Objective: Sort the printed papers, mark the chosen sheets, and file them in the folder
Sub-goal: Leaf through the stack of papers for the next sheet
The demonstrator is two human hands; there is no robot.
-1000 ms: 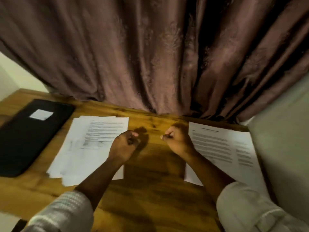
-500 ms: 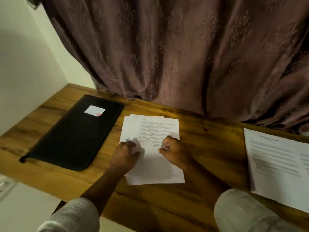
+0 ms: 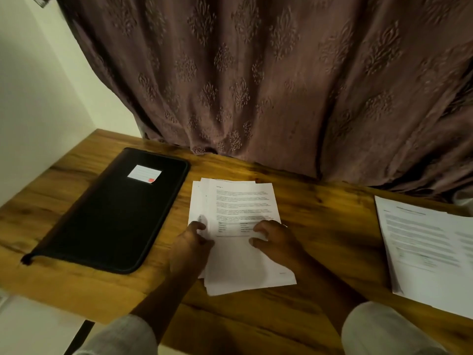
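- My left hand [image 3: 190, 245] is curled at the paper stack's [image 3: 238, 201] left edge; I cannot tell if it grips anything.
- My right hand [image 3: 277, 242] rests loosely bent fingertips on that stack.
- The stack lies mid-table [image 3: 325, 226]; the black folder [image 3: 115, 213] is nearer the table's left edge.

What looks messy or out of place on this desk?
Only the middle paper stack: its sheets sit unevenly, edges poking out at the top and lower left. The black folder lies closed and flat; nothing looks spilled or torn.
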